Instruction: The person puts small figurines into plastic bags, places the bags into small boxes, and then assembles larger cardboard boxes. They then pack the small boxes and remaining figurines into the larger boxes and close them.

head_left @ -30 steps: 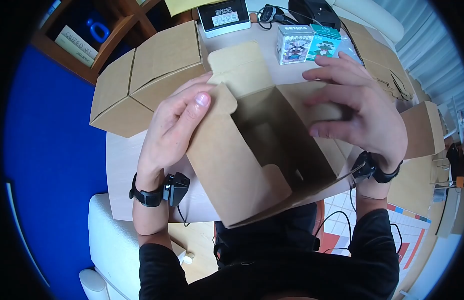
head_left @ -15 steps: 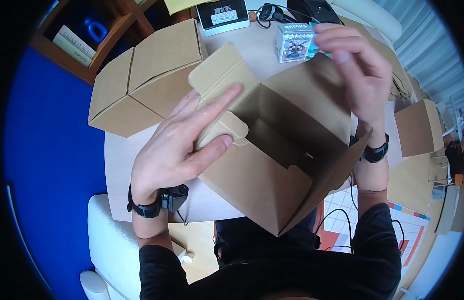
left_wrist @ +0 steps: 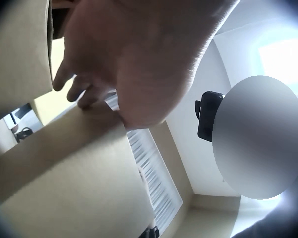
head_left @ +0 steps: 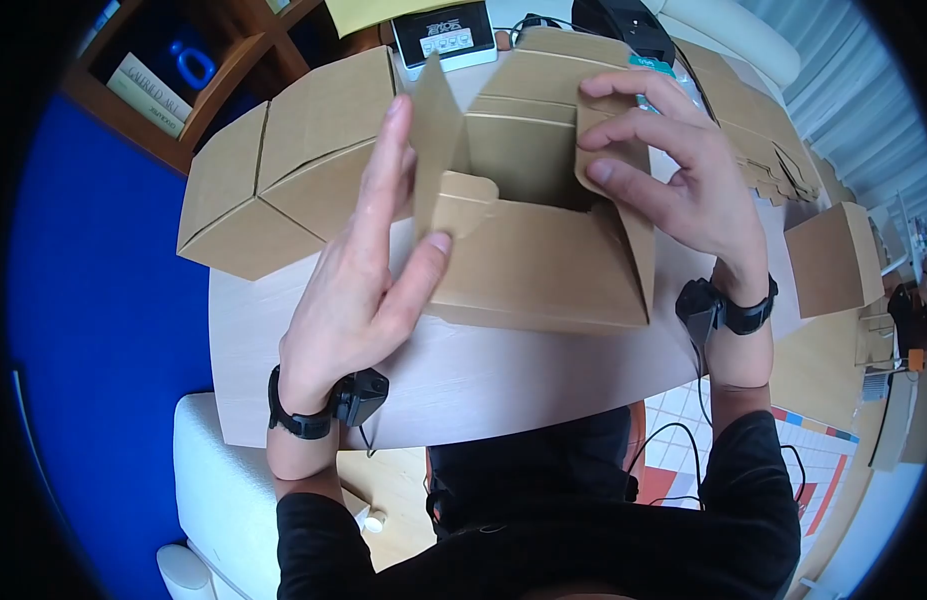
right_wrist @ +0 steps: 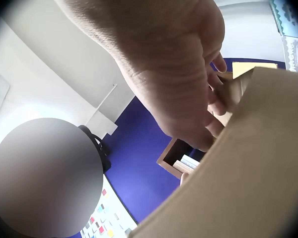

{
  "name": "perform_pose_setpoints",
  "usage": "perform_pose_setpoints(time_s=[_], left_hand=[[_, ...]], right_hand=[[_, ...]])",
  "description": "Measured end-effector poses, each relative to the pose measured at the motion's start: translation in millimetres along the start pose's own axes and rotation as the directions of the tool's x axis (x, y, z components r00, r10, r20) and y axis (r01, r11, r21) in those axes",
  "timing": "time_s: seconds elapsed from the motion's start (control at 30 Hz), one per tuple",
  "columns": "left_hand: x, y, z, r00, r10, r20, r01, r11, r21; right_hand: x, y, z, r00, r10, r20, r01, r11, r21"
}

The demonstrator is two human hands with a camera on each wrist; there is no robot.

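Observation:
An open cardboard box (head_left: pixel 543 265) stands over the table, its long flap raised at the back and side flaps upright. At its left side, the left hand (head_left: pixel 348 290) has straight fingers against the left flap, thumb on the near small tab. The right hand (head_left: pixel 688 175) pinches the right flap between thumb and fingers. In the left wrist view the left hand (left_wrist: pixel 124 59) lies against the cardboard (left_wrist: pixel 79 183). The right wrist view has the right hand (right_wrist: pixel 164 64) at the edge of a cardboard panel (right_wrist: pixel 248 163).
Closed cardboard boxes (head_left: pixel 323 125) stand at the left, beside a wooden shelf (head_left: pixel 233 80). A screen device (head_left: pixel 445 38) and a black device (head_left: pixel 623 28) are at the back. Another cardboard box (head_left: pixel 836 262) and flat cardboard (head_left: pixel 753 125) lie right. The table (head_left: pixel 463 385) spans the front.
The box has turned so that its long flap points to the back, hiding most of the small brick boxes. The right hand has come down onto the right flap; the left hand's fingers now point upward.

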State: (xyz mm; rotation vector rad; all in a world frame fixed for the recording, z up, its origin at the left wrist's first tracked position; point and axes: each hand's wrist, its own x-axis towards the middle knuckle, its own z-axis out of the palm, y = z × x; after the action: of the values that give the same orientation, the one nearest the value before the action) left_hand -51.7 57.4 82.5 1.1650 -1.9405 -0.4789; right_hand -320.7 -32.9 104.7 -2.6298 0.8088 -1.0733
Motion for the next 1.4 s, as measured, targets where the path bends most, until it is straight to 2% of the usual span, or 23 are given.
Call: perform_pose_setpoints(time_s=[0.03,0.13,0.23,0.33,0.43,0.5,0.57,0.63,0.77,0.87,0.97,1.07,1.17,1.27,1.4], left_hand=[[-0.2,0.8,1.2,0.999,-0.019,0.04,0.022,0.997,-0.071],[4.0,-2.1,-5.2,0.986,0.058,0.159,-0.072,0.994,0.083],[5.9,4.3,-6.7,0.926,0.057,0.372,-0.143,0.967,0.209],[4.8,6.8,-2.9,0.945,0.032,0.325,-0.093,0.981,0.172],[4.4,7.3,-3.5,0.943,0.043,0.329,-0.101,0.981,0.163],[4.0,6.5,-3.2,0.94,0.062,0.335,-0.125,0.978,0.17],[3.7,5.4,-2.0,0.939,0.09,0.331,-0.158,0.97,0.183],[3.7,6.3,-2.0,0.937,0.097,0.335,-0.171,0.965,0.199],[1.5,10.0,-2.1,0.944,0.081,0.32,-0.151,0.968,0.201],[0.9,8.7,-2.2,0.943,0.085,0.321,-0.154,0.968,0.197],[1.1,11.2,-0.7,0.941,0.065,0.331,-0.14,0.968,0.209],[1.0,10.1,0.3,0.939,0.063,0.337,-0.132,0.974,0.186],[2.6,10.9,0.1,0.929,0.069,0.363,-0.147,0.971,0.19],[1.9,9.5,1.7,0.93,0.069,0.36,-0.144,0.972,0.186],[1.0,7.6,0.8,0.927,0.06,0.37,-0.144,0.969,0.202]], right_hand=[[-0.6,1.3,0.4,0.999,0.031,0.011,-0.031,1.0,0.0],[-0.7,7.3,-1.8,0.996,0.04,0.074,-0.054,0.98,0.191],[0.3,7.6,-2.5,0.993,-0.03,0.115,0.0,0.968,0.252],[0.2,13.3,2.1,0.997,-0.076,-0.012,0.077,0.982,0.17],[-2.2,11.5,13.4,0.978,-0.023,-0.206,0.107,0.907,0.408],[-1.2,4.3,17.0,0.976,-0.048,-0.211,0.137,0.892,0.431],[-0.3,-1.2,14.5,0.986,-0.113,-0.124,0.152,0.915,0.373],[0.2,-4.0,7.8,0.979,-0.189,0.071,0.168,0.959,0.23],[-3.3,-3.9,11.7,0.981,-0.028,0.194,-0.03,0.956,0.291],[-2.0,7.5,13.8,0.976,-0.113,0.184,0.077,0.978,0.193],[-5.4,0.1,16.1,0.98,0.063,0.187,-0.094,0.983,0.16],[-6.0,-5.6,13.8,0.987,0.018,0.161,-0.047,0.983,0.176],[-7.4,-6.2,20.5,0.998,-0.022,0.067,0.014,0.993,0.119],[-10.2,-7.6,22.8,0.998,0.011,0.056,-0.014,0.998,0.064],[-8.3,-6.0,23.6,0.997,0.002,0.082,-0.009,0.996,0.089]])
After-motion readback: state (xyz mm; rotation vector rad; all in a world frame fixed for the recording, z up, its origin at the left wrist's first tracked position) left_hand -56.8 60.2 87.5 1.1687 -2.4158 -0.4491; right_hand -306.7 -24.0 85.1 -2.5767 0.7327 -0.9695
